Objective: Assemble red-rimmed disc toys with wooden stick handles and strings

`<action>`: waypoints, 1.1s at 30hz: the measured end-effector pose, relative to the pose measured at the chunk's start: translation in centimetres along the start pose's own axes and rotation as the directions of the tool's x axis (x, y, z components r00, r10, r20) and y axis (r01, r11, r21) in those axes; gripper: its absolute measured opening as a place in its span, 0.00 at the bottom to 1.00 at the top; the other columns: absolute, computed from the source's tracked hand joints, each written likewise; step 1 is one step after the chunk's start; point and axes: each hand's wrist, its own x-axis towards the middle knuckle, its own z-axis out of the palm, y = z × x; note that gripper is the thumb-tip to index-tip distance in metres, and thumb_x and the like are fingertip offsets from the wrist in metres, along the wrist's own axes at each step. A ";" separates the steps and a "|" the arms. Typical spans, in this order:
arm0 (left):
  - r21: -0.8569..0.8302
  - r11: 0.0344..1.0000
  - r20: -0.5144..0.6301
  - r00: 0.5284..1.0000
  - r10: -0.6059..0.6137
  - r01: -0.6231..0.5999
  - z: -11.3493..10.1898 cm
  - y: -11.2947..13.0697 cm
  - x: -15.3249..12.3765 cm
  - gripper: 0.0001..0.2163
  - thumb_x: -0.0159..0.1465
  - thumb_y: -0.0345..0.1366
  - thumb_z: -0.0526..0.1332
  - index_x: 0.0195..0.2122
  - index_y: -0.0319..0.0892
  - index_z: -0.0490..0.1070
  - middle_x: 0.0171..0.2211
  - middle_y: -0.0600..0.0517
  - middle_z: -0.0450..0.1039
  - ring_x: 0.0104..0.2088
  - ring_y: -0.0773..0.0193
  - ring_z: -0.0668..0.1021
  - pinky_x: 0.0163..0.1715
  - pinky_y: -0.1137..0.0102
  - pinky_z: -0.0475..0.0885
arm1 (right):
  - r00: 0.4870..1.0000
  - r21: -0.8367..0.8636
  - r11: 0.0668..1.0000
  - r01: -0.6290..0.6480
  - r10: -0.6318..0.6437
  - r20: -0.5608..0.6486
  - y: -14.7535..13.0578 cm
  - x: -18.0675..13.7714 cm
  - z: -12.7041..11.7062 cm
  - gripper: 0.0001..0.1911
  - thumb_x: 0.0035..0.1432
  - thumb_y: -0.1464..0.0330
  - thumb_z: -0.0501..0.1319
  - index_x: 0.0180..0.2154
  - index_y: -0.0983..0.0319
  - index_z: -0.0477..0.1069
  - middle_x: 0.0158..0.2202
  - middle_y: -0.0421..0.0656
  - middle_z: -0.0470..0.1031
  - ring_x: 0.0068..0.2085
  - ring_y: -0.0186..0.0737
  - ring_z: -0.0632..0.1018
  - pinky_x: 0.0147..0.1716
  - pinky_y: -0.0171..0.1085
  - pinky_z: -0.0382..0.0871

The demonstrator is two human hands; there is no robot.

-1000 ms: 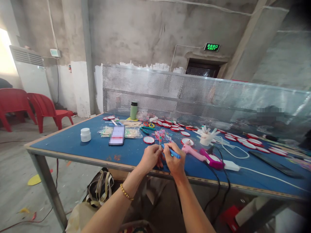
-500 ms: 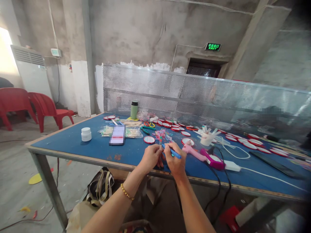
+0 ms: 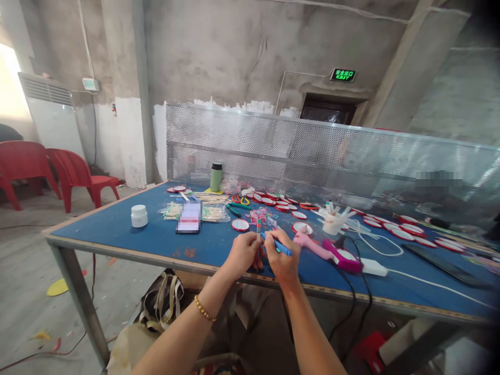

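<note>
In left hand (image 3: 242,253), pinching slim coloured piece (image 3: 258,227) upright, just below frame centre, likely for steadiness. In right hand (image 3: 282,258), grasping blue pen (image 3: 283,248), slanting it toward piece, probably for fine control. Seeing red-rimmed disc (image 3: 240,225) just beyond, pink tool (image 3: 317,247) right of centre, likely for easy reach.

High on the wall (image 3: 219,52) we read EXIT in glowing green capitals on a dark sign (image 3: 343,75), beneath a row of green Chinese characters, 安全出口. The phone screen (image 3: 188,220) is blurred into blocks, and we cannot make out any words there.
</note>
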 end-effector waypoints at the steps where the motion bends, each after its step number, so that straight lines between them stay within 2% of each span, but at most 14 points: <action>1: 0.001 1.000 0.000 1.000 0.001 -0.001 0.0 0.0 0.0 0.11 0.64 0.42 0.56 0.27 0.42 0.65 0.14 0.57 0.68 0.13 0.67 0.73 0.12 0.77 0.65 | 1.000 0.006 1.000 -0.001 0.001 0.005 0.0 0.0 0.0 0.12 0.66 0.67 0.57 0.29 0.61 0.70 0.23 0.39 0.73 0.24 0.33 0.73 0.26 0.33 0.66; 33: 0.003 1.000 -0.006 1.000 -0.013 0.013 0.1 0.0 0.0 0.13 0.63 0.45 0.57 0.26 0.43 0.63 0.13 0.57 0.67 0.13 0.67 0.73 0.12 0.77 0.65 | 1.000 -0.016 1.000 0.007 -0.007 0.013 -0.1 0.1 0.1 0.12 0.66 0.67 0.57 0.29 0.60 0.70 0.23 0.38 0.74 0.23 0.33 0.73 0.25 0.33 0.65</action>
